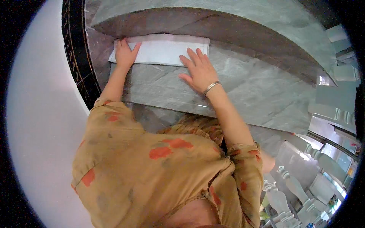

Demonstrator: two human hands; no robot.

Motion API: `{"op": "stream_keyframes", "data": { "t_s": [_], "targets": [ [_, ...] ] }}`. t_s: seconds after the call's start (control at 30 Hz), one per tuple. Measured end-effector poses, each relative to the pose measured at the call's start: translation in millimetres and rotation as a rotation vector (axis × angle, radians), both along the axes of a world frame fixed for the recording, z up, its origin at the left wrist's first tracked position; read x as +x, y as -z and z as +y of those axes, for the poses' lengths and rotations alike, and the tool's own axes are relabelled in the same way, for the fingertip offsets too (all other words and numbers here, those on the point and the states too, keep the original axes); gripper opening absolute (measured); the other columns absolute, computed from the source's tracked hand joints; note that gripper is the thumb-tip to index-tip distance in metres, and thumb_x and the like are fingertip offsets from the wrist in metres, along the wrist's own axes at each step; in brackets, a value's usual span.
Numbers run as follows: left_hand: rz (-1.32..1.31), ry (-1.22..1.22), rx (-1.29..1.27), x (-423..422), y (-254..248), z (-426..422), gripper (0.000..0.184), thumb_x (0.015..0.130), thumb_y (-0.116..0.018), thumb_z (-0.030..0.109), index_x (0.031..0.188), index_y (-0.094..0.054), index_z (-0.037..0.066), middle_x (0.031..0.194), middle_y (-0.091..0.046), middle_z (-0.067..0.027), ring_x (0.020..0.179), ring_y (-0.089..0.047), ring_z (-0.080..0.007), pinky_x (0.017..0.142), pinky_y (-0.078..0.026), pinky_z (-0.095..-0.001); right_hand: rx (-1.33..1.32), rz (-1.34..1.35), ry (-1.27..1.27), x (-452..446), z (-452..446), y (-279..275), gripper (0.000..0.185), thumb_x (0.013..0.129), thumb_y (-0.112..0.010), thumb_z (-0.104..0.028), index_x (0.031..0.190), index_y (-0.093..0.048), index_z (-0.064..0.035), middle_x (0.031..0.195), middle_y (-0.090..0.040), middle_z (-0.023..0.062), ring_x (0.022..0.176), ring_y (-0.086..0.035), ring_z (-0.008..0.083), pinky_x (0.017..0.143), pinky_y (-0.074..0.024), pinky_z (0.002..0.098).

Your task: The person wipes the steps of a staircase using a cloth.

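A white folded cloth (161, 49) lies flat on a grey marbled stair step (251, 85), against the riser behind it. My left hand (126, 55) rests on the cloth's left end, thumb apart from the other fingers. Over the right part of the cloth, my right hand (199, 72) has its fingers spread, with the fingertips at the cloth and the palm over the bare step. A silver bracelet (211, 88) circles my right wrist. Neither hand grips anything.
A white wall (45, 114) with a black patterned border (78, 57) runs along the left. Another grey step (273, 28) rises beyond the cloth. Pale balusters (294, 186) stand at the lower right.
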State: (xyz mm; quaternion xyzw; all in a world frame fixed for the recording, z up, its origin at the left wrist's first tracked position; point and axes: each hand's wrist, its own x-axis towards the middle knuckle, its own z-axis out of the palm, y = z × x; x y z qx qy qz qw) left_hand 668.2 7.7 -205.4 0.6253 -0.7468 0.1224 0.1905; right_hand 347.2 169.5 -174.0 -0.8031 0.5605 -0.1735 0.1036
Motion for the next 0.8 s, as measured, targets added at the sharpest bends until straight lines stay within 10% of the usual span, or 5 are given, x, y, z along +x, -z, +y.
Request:
{"op": "stream_keyframes", "data": {
  "t_s": [0.8],
  "targets": [
    [-0.185,-0.07,0.376,-24.6,-0.7,131.7,0.087,0.087,-0.051,0.063,0.152,-0.023,0.012,0.157,-0.016,-0.0211,0.146,-0.014,-0.0389,0.109,-0.014,-0.0672,0.029,0.034,-0.053,-38.0,116.2,10.8,0.07,0.082,-0.06,-0.059,0.139,-0.048,-0.0203,0.154,-0.03,0.0089,0.144,-0.021,0.0336,0.117,-0.0201,0.0481]
  ]
}}
